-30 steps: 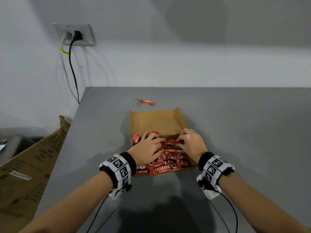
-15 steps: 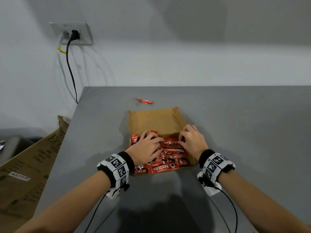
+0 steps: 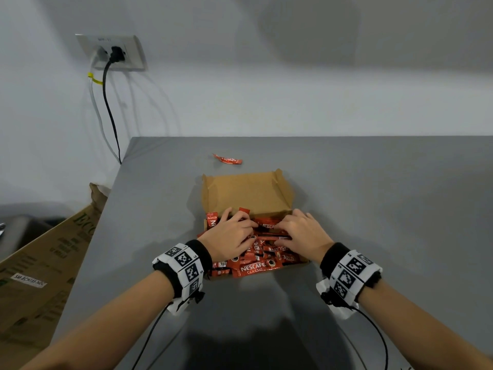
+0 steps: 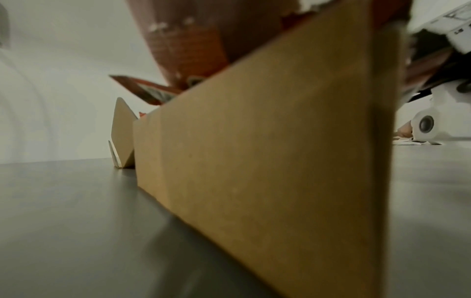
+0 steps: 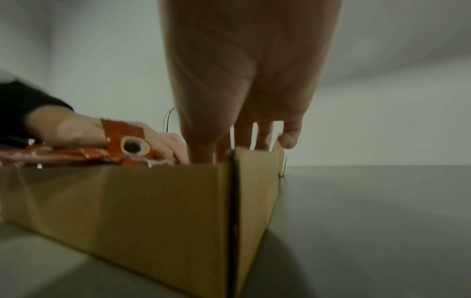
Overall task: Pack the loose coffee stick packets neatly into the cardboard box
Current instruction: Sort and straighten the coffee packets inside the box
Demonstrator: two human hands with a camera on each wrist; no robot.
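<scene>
An open brown cardboard box sits mid-table with its lid flap folded back. Several red coffee stick packets fill it in a loose heap, and some poke over the near and left rims. My left hand rests on the heap's left side, fingers bent onto the packets. My right hand lies on the right side. In the right wrist view its fingers point straight down inside the box wall. One loose packet lies on the table beyond the box.
The grey table ends at a white wall. A large printed cardboard carton leans beside the table's left edge. A wall socket with cables hangs at the upper left. Wrist cables trail toward me.
Both hands stay on the packets in the box, and their fingers shift only slightly. The loose packet beyond the box has not moved.
</scene>
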